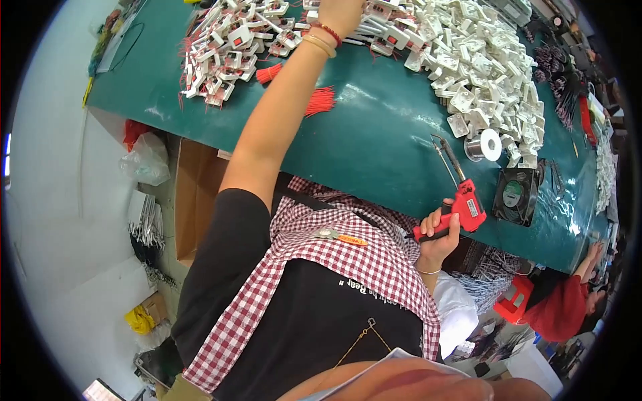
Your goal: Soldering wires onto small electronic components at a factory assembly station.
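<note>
My right hand (438, 240) is closed round the red and black handle of a soldering gun (467, 208), held at the table's front edge with its metal tip pointing up and away. A solder wire spool (490, 145) lies just beyond the tip. My left arm stretches far across the table, and my left hand (340, 15) is cut off by the upper edge, its fingers out of sight. Around that hand lie white plastic housings with red switches and wires (244, 40). Cut red wires (321, 100) lie in a bundle below the left wrist, partly behind the forearm.
A big heap of white plastic parts (481, 67) covers the table's far right. A black fan (516, 194) sits at the right front of the green table (374, 147). A cardboard box (194, 194) stands below the left edge. Another person in red (558, 304) sits far right.
</note>
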A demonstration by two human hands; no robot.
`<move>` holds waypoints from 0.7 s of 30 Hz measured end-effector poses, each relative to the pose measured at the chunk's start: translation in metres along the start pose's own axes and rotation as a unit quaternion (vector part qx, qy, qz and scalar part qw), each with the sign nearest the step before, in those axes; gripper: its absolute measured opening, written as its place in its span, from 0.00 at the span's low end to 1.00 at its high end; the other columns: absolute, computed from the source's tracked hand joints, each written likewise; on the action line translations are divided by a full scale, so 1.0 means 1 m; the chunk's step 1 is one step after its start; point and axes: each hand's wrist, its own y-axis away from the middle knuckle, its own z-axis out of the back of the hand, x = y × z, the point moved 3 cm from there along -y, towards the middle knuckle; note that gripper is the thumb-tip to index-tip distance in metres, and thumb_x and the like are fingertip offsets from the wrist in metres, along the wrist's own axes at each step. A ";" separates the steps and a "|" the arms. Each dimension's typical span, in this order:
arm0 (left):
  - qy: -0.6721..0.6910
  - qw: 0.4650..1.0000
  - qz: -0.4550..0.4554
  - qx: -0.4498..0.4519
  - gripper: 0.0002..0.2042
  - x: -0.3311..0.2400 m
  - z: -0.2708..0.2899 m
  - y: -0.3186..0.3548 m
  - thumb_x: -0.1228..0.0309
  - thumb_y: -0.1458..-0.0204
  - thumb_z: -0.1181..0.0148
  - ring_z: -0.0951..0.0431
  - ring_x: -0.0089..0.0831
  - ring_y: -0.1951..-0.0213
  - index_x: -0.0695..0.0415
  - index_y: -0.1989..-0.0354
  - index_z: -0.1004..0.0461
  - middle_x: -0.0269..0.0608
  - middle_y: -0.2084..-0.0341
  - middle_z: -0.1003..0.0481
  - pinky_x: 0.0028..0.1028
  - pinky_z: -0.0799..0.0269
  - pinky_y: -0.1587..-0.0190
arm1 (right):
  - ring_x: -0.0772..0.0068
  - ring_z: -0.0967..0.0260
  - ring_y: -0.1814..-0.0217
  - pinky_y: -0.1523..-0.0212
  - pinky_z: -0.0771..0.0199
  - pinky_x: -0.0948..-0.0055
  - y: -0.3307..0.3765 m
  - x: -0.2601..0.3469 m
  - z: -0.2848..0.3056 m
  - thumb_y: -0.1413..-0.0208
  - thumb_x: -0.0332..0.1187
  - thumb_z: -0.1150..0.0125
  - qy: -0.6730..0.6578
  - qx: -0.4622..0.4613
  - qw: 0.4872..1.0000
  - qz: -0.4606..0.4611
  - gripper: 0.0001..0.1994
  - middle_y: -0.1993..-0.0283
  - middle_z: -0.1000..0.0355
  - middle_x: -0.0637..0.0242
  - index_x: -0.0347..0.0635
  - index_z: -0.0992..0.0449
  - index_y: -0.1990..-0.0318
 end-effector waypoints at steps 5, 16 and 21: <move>0.047 0.983 -0.140 0.110 0.05 0.022 -0.018 -0.015 0.71 0.53 0.48 0.25 0.41 0.63 0.54 0.71 0.25 0.44 0.72 0.27 0.37 0.29 0.62 | 0.79 0.46 0.84 0.81 0.40 0.78 -0.001 -0.002 0.003 0.37 0.42 0.59 -0.018 -0.006 1.000 0.000 0.18 0.78 0.40 0.67 0.35 0.38 0.50; 0.445 0.886 0.130 -0.005 0.07 0.031 0.033 -0.001 0.72 0.50 0.43 0.22 0.33 0.68 0.61 0.65 0.25 0.46 0.72 0.24 0.26 0.28 0.65 | 0.79 0.47 0.85 0.82 0.41 0.78 -0.001 0.000 0.003 0.37 0.43 0.59 -0.018 -0.013 1.000 -0.002 0.19 0.78 0.41 0.67 0.36 0.38 0.50; 0.370 0.914 -0.152 0.065 0.07 -0.056 0.083 0.085 0.79 0.55 0.40 0.26 0.37 0.58 0.58 0.67 0.24 0.39 0.61 0.27 0.29 0.29 0.58 | 0.79 0.47 0.85 0.82 0.40 0.78 0.000 0.002 -0.002 0.37 0.43 0.59 -0.013 -0.026 1.000 0.001 0.19 0.78 0.41 0.67 0.35 0.38 0.50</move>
